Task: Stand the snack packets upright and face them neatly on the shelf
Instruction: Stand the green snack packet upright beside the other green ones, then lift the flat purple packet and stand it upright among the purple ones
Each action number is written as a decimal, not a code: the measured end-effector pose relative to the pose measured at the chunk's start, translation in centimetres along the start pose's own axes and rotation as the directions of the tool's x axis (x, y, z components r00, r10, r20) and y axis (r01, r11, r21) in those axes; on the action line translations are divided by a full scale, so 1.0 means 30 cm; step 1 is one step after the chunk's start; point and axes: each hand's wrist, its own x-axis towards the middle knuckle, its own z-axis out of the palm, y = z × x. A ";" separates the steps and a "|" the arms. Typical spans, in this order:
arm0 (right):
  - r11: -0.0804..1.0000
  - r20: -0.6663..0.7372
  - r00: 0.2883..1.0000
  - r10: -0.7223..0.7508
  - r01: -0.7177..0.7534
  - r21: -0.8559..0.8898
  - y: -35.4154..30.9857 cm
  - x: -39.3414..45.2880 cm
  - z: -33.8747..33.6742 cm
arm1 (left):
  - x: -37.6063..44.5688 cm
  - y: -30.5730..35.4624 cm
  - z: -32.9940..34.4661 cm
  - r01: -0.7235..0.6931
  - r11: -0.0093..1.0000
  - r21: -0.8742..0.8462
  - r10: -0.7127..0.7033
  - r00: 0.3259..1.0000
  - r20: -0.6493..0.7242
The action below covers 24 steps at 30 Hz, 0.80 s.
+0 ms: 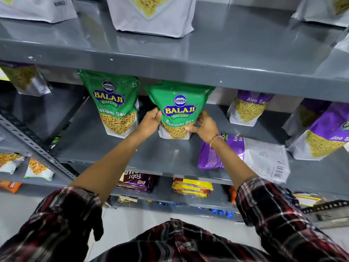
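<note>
Grey steel shelf [117, 159], left hand [151, 121] and right hand [204, 124] clasping upright green packet [178, 108], purple packet [245, 156] flat at front edge, bare shelf between

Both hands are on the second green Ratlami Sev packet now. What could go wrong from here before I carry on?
1. The held green packet has its top close under the upper shelf edge; lifting may crumple it.
2. It stands close to the other green packet; sliding left with the left hand could topple that one.
3. The right hand reaches over the purple Aloo Sev packet lying flat, overhanging the shelf front; a wrist brush might knock it off.
</note>
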 end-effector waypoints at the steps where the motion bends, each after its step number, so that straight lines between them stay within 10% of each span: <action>1: 1.000 -0.044 0.999 0.000 0.001 0.011 -0.002 -0.017 0.011 | 0.006 0.008 0.010 0.019 1.000 -0.021 -0.020 1.000 -0.016; 10: 0.999 -0.112 0.994 0.011 -0.016 -0.043 -0.028 -0.085 0.036 | -0.019 0.009 0.030 0.058 0.960 0.273 0.025 0.956 -0.293; 14: 0.982 -0.107 0.994 0.002 -0.022 -0.186 0.006 -0.116 -0.042 | -0.169 -0.028 0.108 0.119 0.988 0.095 -0.059 0.871 -0.487; 19: 0.889 -0.135 0.990 0.042 -0.098 -0.447 0.084 -0.162 -0.302 | -0.342 0.027 0.369 0.193 0.961 -0.199 -0.195 0.981 0.008; 24: 0.802 -0.034 0.987 0.159 -0.149 -0.578 0.150 -0.199 -0.573 | -0.408 0.076 0.637 0.292 0.956 -0.032 -0.220 0.786 0.578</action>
